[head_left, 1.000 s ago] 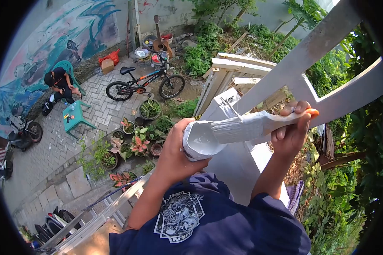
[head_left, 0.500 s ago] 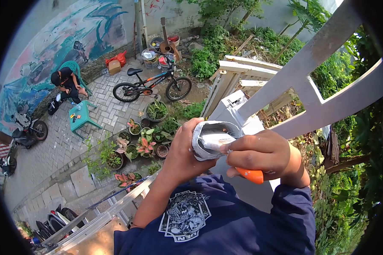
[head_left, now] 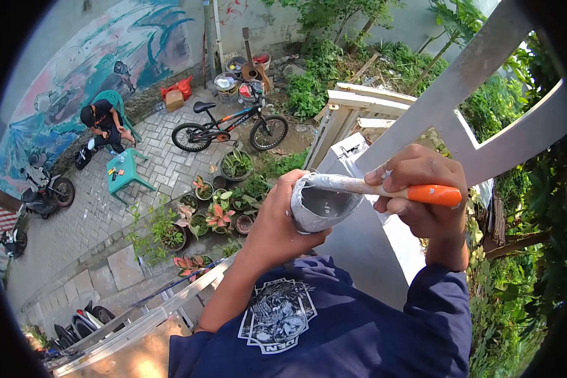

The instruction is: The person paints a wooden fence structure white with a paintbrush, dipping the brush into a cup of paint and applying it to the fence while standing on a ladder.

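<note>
My left hand [head_left: 276,217] is wrapped round the side of a paint-smeared cup [head_left: 324,217] with grey paint inside. In my right hand [head_left: 422,183] is a brush [head_left: 359,184] with a whitish, paint-covered shaft and an orange handle end [head_left: 436,194]. The brush lies nearly level across the cup's far rim, its left end touching the rim. Its bristles cannot be made out clearly. Right behind my hands rises a grey-white painted frame [head_left: 416,126] with curved bars.
Below on the paving stand a bicycle [head_left: 230,126], a green table [head_left: 125,175], potted plants [head_left: 218,215] and motorbikes. A person [head_left: 104,126] sits in a green chair. A metal ladder [head_left: 151,315] is at the lower left; white wooden pieces [head_left: 365,102] lie beyond the cup.
The brush has come up out of the cup and turned level over its rim. My right hand has moved up and to the right. The cup's inside now shows.
</note>
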Demonstrator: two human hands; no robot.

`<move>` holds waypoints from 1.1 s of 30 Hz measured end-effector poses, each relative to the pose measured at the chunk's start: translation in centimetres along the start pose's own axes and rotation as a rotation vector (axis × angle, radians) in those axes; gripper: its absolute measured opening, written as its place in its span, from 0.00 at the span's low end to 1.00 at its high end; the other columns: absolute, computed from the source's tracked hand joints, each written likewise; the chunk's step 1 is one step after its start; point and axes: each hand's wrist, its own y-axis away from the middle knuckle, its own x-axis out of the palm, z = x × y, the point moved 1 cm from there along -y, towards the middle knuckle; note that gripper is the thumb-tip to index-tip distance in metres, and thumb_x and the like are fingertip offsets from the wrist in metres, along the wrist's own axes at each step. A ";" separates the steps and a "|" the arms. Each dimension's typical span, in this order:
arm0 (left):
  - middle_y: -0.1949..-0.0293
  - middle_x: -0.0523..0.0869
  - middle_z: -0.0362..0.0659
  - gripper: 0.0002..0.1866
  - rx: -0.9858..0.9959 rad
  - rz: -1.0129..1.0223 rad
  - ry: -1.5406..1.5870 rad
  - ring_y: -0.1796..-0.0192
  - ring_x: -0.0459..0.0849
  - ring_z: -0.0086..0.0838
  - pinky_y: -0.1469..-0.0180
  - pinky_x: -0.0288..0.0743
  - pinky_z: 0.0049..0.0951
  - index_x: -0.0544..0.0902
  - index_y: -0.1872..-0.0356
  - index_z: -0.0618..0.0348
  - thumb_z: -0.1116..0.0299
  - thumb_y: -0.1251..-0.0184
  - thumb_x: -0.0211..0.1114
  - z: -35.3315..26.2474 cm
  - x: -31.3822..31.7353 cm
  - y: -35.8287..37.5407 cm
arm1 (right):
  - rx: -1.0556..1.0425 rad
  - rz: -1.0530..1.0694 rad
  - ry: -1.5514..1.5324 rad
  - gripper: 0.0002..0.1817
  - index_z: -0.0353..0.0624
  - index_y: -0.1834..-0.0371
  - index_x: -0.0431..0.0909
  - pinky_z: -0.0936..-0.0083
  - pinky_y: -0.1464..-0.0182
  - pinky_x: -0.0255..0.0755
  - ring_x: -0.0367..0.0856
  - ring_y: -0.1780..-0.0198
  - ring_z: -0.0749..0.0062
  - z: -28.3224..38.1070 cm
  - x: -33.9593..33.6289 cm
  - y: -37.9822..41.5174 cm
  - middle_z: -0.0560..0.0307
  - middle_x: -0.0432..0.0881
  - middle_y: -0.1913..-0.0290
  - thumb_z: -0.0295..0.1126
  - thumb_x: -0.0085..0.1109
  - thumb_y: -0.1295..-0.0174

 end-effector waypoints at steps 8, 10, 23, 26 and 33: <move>0.44 0.85 0.56 0.47 -0.076 0.076 0.151 0.41 0.86 0.51 0.39 0.79 0.44 0.67 0.31 0.59 0.64 0.55 0.83 -2.1 -1.1 0.2 | -0.267 0.302 0.268 0.16 0.42 0.59 0.83 0.71 0.67 0.85 0.91 0.68 0.65 2.1 -0.3 -1.3 0.48 0.90 0.59 0.39 0.79 0.42; 0.45 0.86 0.55 0.47 -0.074 0.099 0.138 0.42 0.87 0.50 0.40 0.79 0.45 0.67 0.31 0.58 0.64 0.55 0.83 -2.6 -1.5 0.2 | -0.353 0.310 0.236 0.15 0.36 0.55 0.83 0.73 0.71 0.80 0.87 0.70 0.65 2.6 -0.1 -1.6 0.52 0.86 0.60 0.28 0.77 0.42; 0.48 0.88 0.57 0.48 -0.001 0.104 0.131 0.44 0.89 0.51 0.41 0.80 0.44 0.66 0.31 0.60 0.64 0.55 0.83 -4.0 -2.4 0.6 | -0.502 0.323 0.410 0.15 0.39 0.59 0.82 0.77 0.75 0.79 0.82 0.77 0.74 5.3 -0.6 -0.6 0.44 0.88 0.55 0.30 0.79 0.44; 0.47 0.88 0.57 0.48 0.005 0.118 0.166 0.44 0.90 0.50 0.41 0.81 0.44 0.66 0.30 0.61 0.63 0.54 0.83 -4.2 -2.3 0.7 | -0.522 0.292 0.373 0.14 0.39 0.61 0.82 0.76 0.76 0.80 0.84 0.76 0.72 5.2 -0.8 -0.7 0.42 0.88 0.57 0.30 0.79 0.44; 0.48 0.88 0.58 0.49 -0.010 0.135 0.144 0.44 0.90 0.50 0.41 0.81 0.44 0.65 0.30 0.62 0.63 0.54 0.83 -4.3 -2.2 0.7 | -0.484 0.276 0.351 0.14 0.37 0.62 0.83 0.74 0.75 0.84 0.88 0.74 0.67 5.4 -1.4 -0.6 0.40 0.88 0.60 0.29 0.80 0.44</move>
